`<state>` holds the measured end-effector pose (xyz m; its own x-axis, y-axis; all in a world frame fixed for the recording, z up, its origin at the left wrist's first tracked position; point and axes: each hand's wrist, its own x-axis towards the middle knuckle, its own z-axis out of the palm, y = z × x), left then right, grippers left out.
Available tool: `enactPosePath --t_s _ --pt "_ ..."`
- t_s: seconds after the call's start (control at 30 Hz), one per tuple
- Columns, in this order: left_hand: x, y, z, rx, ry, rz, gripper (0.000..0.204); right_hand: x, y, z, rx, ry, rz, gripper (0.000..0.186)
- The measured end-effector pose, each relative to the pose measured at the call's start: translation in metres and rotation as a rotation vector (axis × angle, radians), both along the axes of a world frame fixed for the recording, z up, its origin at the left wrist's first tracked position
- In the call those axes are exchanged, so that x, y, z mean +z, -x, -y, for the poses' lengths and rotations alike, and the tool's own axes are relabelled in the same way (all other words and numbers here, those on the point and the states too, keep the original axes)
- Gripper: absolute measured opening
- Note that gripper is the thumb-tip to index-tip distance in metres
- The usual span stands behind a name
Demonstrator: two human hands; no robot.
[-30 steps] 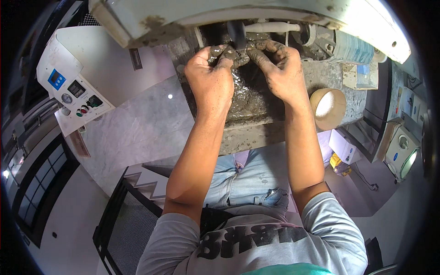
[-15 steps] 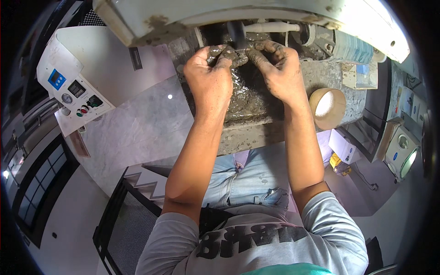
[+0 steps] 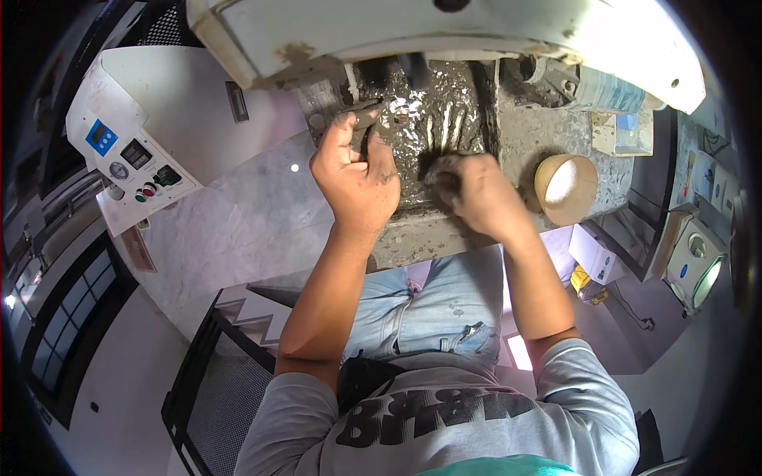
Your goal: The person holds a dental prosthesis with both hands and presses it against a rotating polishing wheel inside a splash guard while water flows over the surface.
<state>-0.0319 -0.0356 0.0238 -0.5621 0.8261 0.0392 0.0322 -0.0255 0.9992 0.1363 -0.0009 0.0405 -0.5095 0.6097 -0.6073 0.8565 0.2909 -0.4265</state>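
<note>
A shallow trough of wet grey slurry (image 3: 409, 147) lies under both hands, below a dark wheel (image 3: 413, 70) that is partly hidden by the machine's hood. My left hand (image 3: 355, 170) is over the trough's left side, its thumb and fingers closed on a small mud-coated piece (image 3: 367, 113) whose kind I cannot make out. At the trough's near right part, my right hand (image 3: 480, 194) is curled into the slurry, blurred by motion. Pale finger streaks in the slurry run down to it. Mud coats the fingers of both hands.
A white hood (image 3: 444, 32) overhangs the trough's far side. To the right stand a round tan bowl with white contents (image 3: 565, 188), a clear box (image 3: 623, 133) and a blue-tinted bottle (image 3: 607, 89). A white machine with a control panel (image 3: 135, 163) sits at left.
My right hand has left the wheel and come toward me, down into the slurry, leaving streaks. The left hand has drawn slightly left and nearer, still holding the piece. The view has shifted slightly.
</note>
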Motion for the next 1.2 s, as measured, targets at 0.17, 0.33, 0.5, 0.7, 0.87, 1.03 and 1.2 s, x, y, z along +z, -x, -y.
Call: enactPosePath --t_s 0.17,0.33,0.5,0.7,0.87,1.03,1.2 --pt "-0.008 -0.002 -0.003 -0.041 0.002 -0.019 0.016 0.033 -0.001 -0.024 -0.5 0.059 -0.75 0.04" --pt "-0.015 -0.008 -0.009 -0.109 0.053 -0.031 0.017 0.012 0.009 -0.041 -0.109 -0.386 -0.797 0.045" --pt "-0.004 -0.012 -0.023 -0.003 0.222 -0.002 0.011 -0.004 0.022 -0.045 -0.629 -0.074 -0.661 0.028" --pt "-0.004 -0.012 -0.04 0.062 0.221 0.127 0.015 -0.017 0.027 -0.054 -0.589 -0.214 -0.689 0.026" --pt "-0.004 -0.011 -0.046 0.102 0.198 0.27 0.012 -0.016 0.03 -0.058 -0.611 -0.174 -0.675 0.025" --pt "-0.001 -0.012 -0.042 0.137 0.191 0.376 0.011 -0.017 0.027 -0.056 -0.499 -0.278 -0.735 0.022" --pt "-0.002 -0.013 -0.046 0.133 0.18 0.447 0.011 -0.017 0.03 -0.06 -0.566 -0.228 -0.743 0.023"
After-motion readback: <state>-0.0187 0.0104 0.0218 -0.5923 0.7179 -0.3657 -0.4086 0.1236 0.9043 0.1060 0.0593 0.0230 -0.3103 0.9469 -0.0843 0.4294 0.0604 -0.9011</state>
